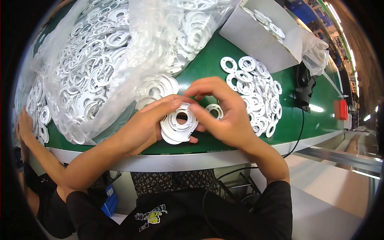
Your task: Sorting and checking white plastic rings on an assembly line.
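Observation:
Just above the table's front edge, I hold a small stack of flat white ring-shaped plastic parts (172, 137) with round holes in the middle. My left hand (145, 121) grips them from the left, its thumb along the upper edge. From the right, my right hand (232, 118) closes in with bent fingers, its thumb pressed to the upper right of the same parts. Another white ring (212, 106) shows between the right thumb and fingers; whether it is held or lies on the table I cannot tell. More white discs (158, 86) lie just beyond my left hand.
A large clear plastic bag (150, 48) full of white rings covers the left. Loose white rings (256, 98) lie heaped to the right on the green table (208, 66). Behind them stands a white box (260, 46) with more parts. A co-worker's hand (25, 124) shows far left.

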`<state>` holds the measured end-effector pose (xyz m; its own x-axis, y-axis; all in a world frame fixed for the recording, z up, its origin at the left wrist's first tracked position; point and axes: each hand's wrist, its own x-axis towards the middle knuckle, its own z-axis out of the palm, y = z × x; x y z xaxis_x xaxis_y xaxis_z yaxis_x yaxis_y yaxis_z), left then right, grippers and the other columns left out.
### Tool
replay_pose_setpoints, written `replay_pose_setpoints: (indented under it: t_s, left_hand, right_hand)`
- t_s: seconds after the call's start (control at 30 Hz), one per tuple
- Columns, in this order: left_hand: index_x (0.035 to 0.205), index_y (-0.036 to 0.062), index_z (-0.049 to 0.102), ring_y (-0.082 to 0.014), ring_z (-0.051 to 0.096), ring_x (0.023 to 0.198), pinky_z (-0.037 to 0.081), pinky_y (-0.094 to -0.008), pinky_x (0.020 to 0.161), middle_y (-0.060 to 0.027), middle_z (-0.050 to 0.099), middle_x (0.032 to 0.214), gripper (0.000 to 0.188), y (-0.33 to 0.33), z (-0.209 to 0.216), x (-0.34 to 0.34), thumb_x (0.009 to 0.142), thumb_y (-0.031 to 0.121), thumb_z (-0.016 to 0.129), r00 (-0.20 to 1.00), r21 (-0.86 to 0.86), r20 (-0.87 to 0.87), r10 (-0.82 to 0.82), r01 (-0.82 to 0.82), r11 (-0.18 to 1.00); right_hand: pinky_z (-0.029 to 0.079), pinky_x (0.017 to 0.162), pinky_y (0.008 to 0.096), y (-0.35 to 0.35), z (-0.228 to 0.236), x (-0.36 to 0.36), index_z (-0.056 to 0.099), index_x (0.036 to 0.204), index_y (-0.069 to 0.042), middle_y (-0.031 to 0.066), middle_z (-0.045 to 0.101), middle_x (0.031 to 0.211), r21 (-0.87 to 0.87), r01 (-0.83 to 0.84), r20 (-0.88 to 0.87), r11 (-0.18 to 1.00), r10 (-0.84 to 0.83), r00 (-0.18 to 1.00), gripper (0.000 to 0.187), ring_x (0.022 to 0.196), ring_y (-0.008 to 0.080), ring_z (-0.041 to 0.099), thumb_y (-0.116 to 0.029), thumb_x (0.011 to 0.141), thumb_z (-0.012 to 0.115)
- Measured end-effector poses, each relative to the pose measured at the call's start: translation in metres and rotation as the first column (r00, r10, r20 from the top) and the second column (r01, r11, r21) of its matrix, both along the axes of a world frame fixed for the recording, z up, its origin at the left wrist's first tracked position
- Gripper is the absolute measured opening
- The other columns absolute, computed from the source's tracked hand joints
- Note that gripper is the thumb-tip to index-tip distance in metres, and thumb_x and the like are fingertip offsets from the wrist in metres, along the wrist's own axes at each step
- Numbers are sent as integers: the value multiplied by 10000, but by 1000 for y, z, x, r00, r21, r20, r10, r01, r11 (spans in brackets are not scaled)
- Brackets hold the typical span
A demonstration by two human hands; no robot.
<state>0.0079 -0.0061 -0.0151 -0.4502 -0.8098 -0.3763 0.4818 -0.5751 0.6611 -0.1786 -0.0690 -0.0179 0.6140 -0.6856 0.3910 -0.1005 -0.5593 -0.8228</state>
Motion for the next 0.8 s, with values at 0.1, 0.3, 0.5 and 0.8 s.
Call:
replay_pose_setpoints:
  t_s: [0.1,0.3,0.5,0.8]
  left_hand:
    - [1270,-23,425,-344,612,1044,539,-472,865,-218,559,1166,397,-1,-1,1,1005,270,384,1000,9,-21,2,-2,1000]
    - [1243,-18,437,-292,621,1038,558,-401,842,-188,569,1164,325,3,-9,4,1010,202,387,997,-49,-42,-70,68,997]
    - [1176,-12,460,-249,629,1005,572,-368,806,-145,586,1106,282,2,-14,-1,1003,205,408,994,-74,-67,-86,81,994]
    - [1153,-18,475,-226,645,961,590,-346,752,-132,603,1079,294,-3,-28,-4,979,217,445,994,-145,-50,-98,90,985]
  right_hand:
    - [475,749,268,-8,2,-5,620,944,1,86,616,942,182,68,115,981,-90,989,156,814,153,600,28,793,595]
    - [472,725,263,-11,8,-7,625,884,8,85,625,883,-26,103,-18,994,-104,994,107,781,166,599,46,791,589]
    - [477,759,320,-9,37,26,621,913,28,128,632,885,-241,4,31,970,4,1000,174,839,230,607,86,757,571]
    - [497,788,382,-63,57,192,655,1027,-56,124,654,1023,-504,-627,-724,594,104,682,205,922,315,623,-126,837,625]
